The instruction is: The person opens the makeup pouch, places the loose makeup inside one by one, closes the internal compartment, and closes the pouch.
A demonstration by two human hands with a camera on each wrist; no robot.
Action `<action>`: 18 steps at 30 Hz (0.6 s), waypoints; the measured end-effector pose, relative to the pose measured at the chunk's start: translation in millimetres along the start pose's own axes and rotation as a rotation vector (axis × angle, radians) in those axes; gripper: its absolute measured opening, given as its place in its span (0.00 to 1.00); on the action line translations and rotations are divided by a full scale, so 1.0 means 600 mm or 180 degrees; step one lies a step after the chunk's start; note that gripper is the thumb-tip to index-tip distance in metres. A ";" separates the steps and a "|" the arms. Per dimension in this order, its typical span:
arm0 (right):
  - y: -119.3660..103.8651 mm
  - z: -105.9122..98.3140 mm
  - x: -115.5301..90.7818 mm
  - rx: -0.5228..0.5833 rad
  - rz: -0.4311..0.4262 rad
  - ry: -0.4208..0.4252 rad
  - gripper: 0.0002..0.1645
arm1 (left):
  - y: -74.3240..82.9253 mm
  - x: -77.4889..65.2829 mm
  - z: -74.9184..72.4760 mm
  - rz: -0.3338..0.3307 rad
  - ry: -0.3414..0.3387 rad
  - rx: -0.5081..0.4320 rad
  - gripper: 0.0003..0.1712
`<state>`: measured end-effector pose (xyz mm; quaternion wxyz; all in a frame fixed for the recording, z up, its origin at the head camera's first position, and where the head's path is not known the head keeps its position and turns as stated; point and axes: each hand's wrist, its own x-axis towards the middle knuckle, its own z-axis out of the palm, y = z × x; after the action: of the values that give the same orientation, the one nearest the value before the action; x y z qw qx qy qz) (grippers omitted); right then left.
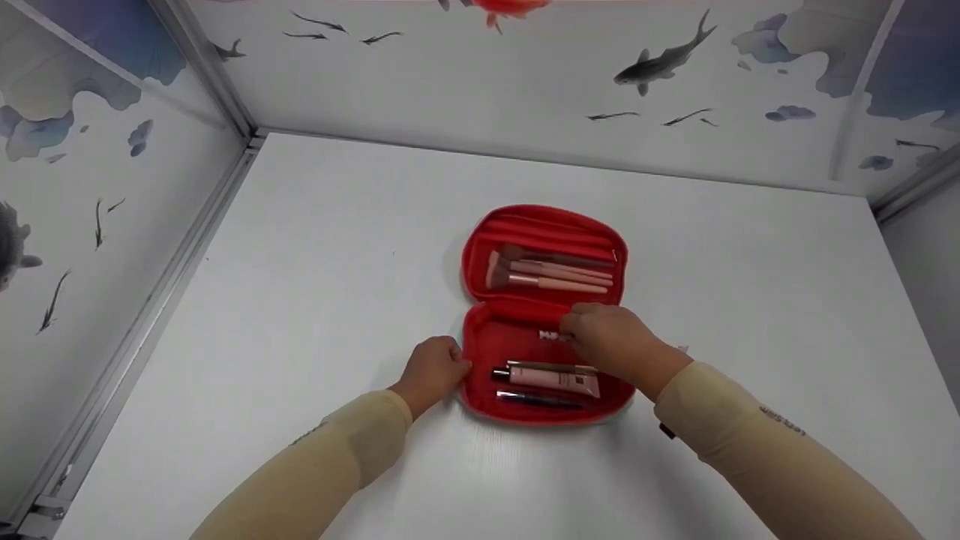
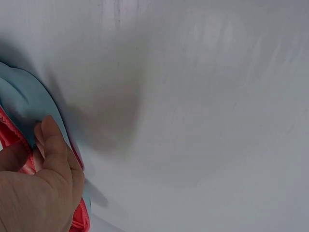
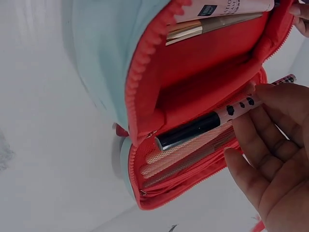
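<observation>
A makeup bag, red inside and pale blue outside, lies unfolded on the table. My left hand pinches the near half's left edge; the left wrist view shows the thumb inside the rim and fingers outside. Over that half, my right hand holds a slim cosmetic tube between thumb and fingers. The tube is pink with black spots and has a black end. Below it in the bag lie a gold-ended slim item, a pink cream tube and a dark pen-like stick.
Several makeup brushes sit behind mesh in the bag's far half. The white table is bordered by a fish-patterned back wall and a left side panel. A small dark object shows beside the right sleeve.
</observation>
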<state>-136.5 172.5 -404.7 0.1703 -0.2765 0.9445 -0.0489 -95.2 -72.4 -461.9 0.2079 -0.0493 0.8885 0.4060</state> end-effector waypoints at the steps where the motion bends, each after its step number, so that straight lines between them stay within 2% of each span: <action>1: -0.001 0.002 0.002 -0.0010 -0.0016 -0.0042 0.10 | 0.000 0.000 0.000 0.0003 -0.0008 -0.0023 0.12; 6: -0.010 0.009 0.014 0.0028 -0.0082 -0.0305 0.12 | -0.001 -0.001 -0.002 0.0058 -0.0032 -0.0119 0.13; 10: -0.017 0.016 0.023 0.0036 -0.0119 -0.0402 0.08 | 0.000 -0.002 -0.003 0.0094 -0.0015 -0.0063 0.12; 18: -0.026 0.029 0.045 0.0090 0.0100 -0.0755 0.09 | 0.000 -0.002 -0.003 0.0091 -0.0012 -0.0048 0.13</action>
<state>-143.9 144.9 -426.2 0.2855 -0.2631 0.9212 -0.0265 -94.7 -73.9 -460.3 0.2034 -0.0374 0.8857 0.4157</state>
